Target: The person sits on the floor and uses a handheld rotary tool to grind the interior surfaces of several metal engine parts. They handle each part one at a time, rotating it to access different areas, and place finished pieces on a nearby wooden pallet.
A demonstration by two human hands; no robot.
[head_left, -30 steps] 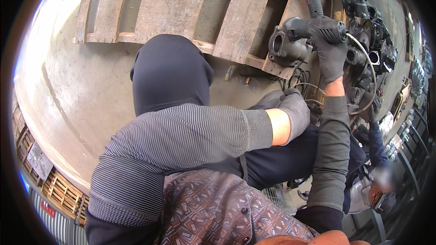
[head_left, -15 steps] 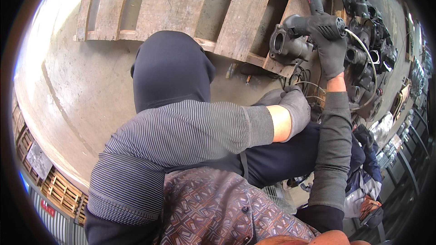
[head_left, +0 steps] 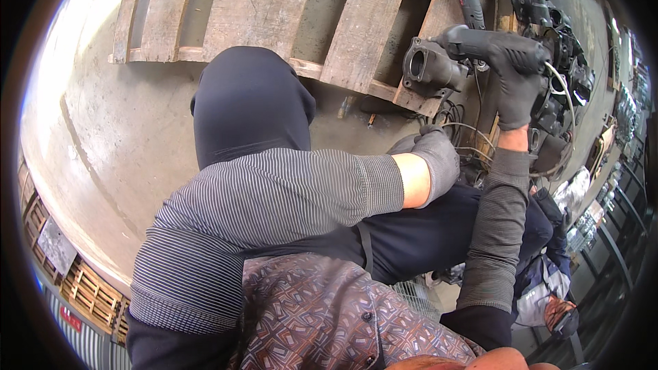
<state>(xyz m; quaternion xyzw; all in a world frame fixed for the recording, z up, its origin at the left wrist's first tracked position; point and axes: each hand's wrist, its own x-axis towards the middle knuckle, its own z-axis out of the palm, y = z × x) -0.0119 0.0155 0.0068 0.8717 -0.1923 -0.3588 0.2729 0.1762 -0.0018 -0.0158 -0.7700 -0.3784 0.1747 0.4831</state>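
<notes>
Grey-gloved right hand (head_left: pixel 517 92) grips the corded grinder (head_left: pixel 473 42) near its rear, apparently for control, beside 1 flanged casting (head_left: pixel 439 72); left hand's (head_left: pixel 439 159) grip cannot be determined.

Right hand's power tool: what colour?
The power tool is dark grey to black, clearest in the head view.

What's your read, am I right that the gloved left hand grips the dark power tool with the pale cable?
Not quite: the head view shows the gloved right hand gripping the dark power tool with the pale cable, not the left hand.
</notes>
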